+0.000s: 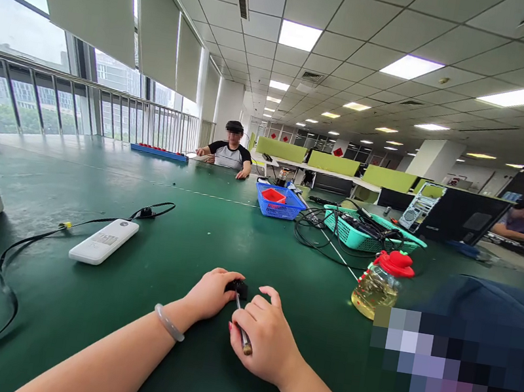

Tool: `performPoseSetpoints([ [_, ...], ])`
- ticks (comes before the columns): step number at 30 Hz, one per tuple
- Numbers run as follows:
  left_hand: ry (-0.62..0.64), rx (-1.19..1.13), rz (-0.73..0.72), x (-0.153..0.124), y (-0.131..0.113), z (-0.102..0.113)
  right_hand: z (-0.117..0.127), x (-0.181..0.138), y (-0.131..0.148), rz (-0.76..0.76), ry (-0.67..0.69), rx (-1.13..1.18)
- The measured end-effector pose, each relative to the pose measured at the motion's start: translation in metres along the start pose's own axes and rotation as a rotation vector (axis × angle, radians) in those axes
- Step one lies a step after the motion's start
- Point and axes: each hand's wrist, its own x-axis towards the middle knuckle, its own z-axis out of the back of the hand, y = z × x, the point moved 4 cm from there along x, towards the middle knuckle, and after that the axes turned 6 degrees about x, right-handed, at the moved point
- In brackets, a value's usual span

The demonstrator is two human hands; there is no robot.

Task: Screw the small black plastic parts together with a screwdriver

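here, near centre: right hand curled round a slim tool, tip angled into a small black part; left hand closes on that part, seemingly bracing it on the green table. farther right, an oil bottle; beyond, blue basket.

Left grip pinches a small black part — right grip holds a thin tool to it.
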Motion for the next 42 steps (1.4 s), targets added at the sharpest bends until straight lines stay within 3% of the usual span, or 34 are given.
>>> performPoseSetpoints([
  [32,0.004,-0.007,0.013,-0.001,-0.002,0.002,0.003,0.001,-0.001,0.002,-0.04,-0.019],
  [42,0.003,-0.002,0.002,-0.001,-0.001,0.0,-0.009,-0.001,0.001,-0.001,0.093,-0.037],
])
